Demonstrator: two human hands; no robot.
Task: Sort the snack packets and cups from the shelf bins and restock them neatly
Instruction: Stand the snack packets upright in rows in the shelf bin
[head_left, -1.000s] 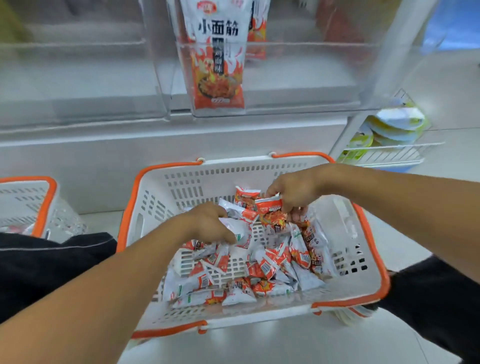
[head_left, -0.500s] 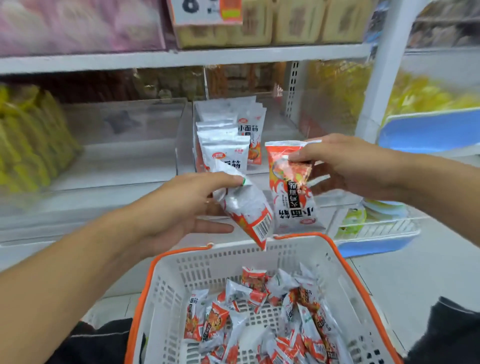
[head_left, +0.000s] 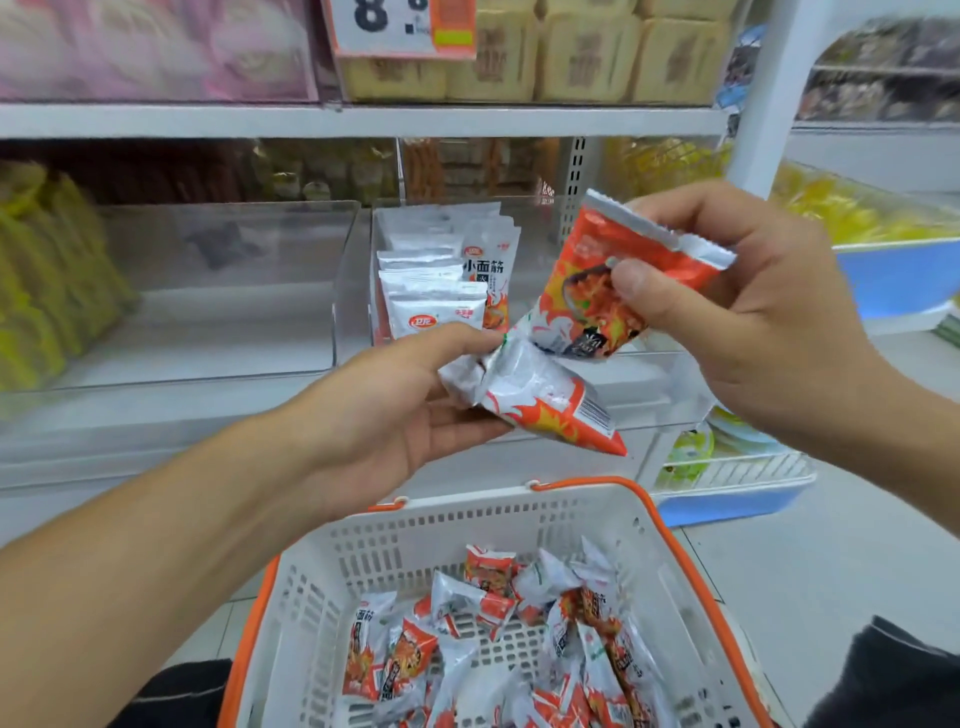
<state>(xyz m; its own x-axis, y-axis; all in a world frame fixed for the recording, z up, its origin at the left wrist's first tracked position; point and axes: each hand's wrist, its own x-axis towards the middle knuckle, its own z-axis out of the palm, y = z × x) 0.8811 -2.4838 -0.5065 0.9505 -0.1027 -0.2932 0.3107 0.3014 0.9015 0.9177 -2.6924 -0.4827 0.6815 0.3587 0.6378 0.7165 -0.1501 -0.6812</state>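
Orange-and-white packets, one pinched in each hand (head_left: 395, 410) (head_left: 748, 312), await upright slotting into the clear bin (head_left: 358, 291).

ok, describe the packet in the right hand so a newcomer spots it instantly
Start at the white basket with orange rim; both hands are above it. The right hand pinches an orange-red snack packet by its silver crimped top. The left hand holds a packet lying sideways, mostly silver.

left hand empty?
No: the left hand grips a snack packet above the basket.
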